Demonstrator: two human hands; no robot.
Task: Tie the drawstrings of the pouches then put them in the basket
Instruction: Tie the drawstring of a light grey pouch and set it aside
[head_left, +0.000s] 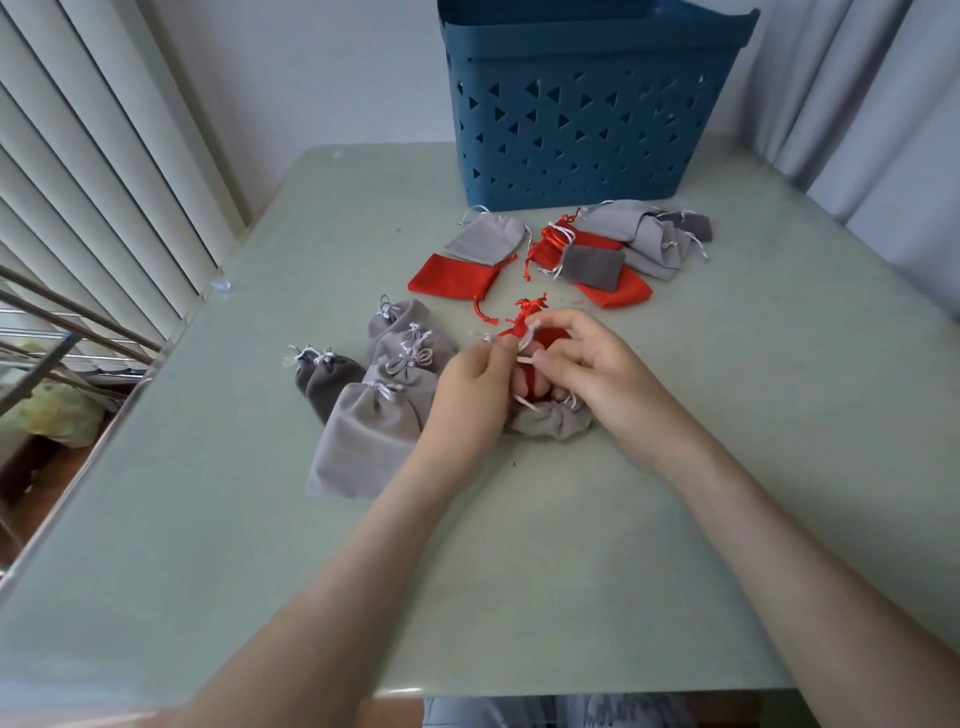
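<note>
Pouches of grey soft cloth with knotted white cords (379, 410) lie clustered at the left. The two dark grey ones (327, 382) sit nearest the left edge of the pale green table (519, 571), beyond which the floor drops away. In my judgement a sweep of the left forearm could push them over. The person's left hand (470, 387) pinches one end of a white drawstring (523, 358) between thumb and fingertips. The pouch being tied, a crumpled light grey cloth pouch (550, 423), lies on the table beneath both hands, near the centre. The right hand (597, 374) pinches the same cord further along, fingers bent. A small tied red cloth pouch (519, 325) sits just behind the fingers, and its loose cord could be caught into the knot. Slack in either pinch would let the bow loosen. Further back and right, a heap of untied red and grey pouches (618, 249) lies just before the tall blue plastic basket with triangular holes (582, 130). Its high rim will demand a clear lift. Open room: bare table toward the person and along the right side.
</note>
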